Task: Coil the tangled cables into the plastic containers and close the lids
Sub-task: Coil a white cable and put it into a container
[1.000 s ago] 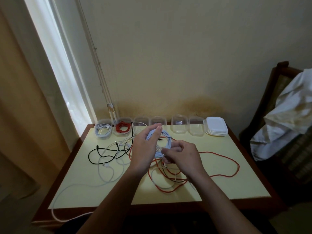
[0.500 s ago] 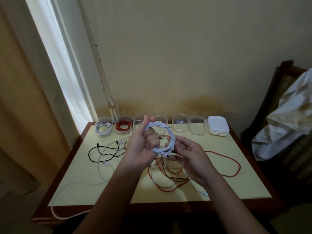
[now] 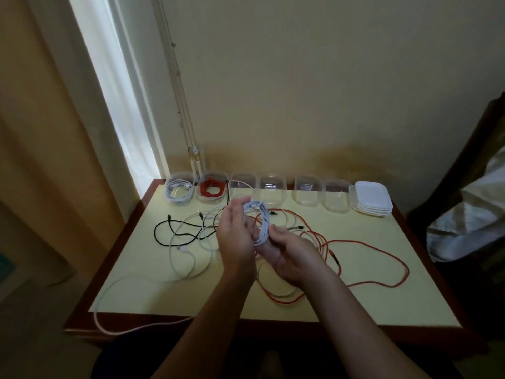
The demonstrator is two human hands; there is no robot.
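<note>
I hold a coiled white cable (image 3: 259, 218) above the middle of the table. My left hand (image 3: 236, 236) grips the coil from the left, fingers curled through the loop. My right hand (image 3: 291, 248) pinches the coil's lower edge from below. Under them lies a tangle of red cable (image 3: 363, 243), black cable (image 3: 166, 231) and loose white cable (image 3: 188, 255). Along the back edge stand several clear plastic containers: one with a white cable (image 3: 179, 191), one with a red cable (image 3: 211, 188), and others like this open one (image 3: 307, 191). A stack of white lids (image 3: 371, 199) sits at the back right.
The yellow table top (image 3: 382, 302) has a brown wooden rim. One white cable end (image 3: 109, 324) hangs over the front left edge. A chair with a white cloth (image 3: 470, 212) stands to the right. A window and curtain are at the left.
The coil has turned edge-on and dropped slightly toward the table. My right hand moved under it, palm up. My left hand stays on the coil.
</note>
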